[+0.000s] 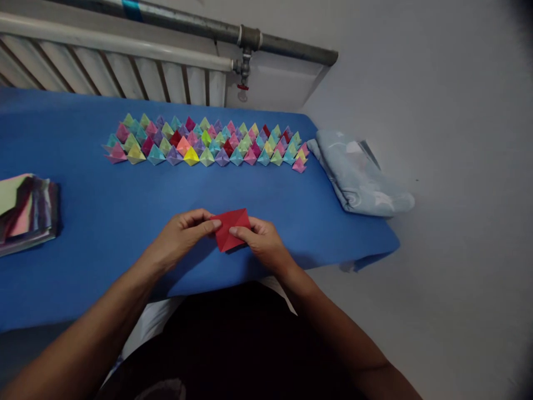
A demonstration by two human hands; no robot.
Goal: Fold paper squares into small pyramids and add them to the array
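A small red square of origami paper [231, 220], with crease lines meeting near its middle, is held up between both hands over the table's front part. My left hand [188, 226] pinches its left edge, thumb on top. On the other side, my right hand [263, 238] grips the right edge, its thumb pressed near the sheet's centre. The fingers behind the paper are partly hidden. Beyond the hands, rows of small folded paper boats [207, 157] in many colours stand close together on the blue cloth.
The blue cloth [108, 222] covers the table. A stack of coloured paper [31, 216] lies at the left, and a folded light-blue fabric [362, 178] at the right. Behind are a white radiator [150, 78], a metal pipe [287, 45] and a red-handled valve [243, 86].
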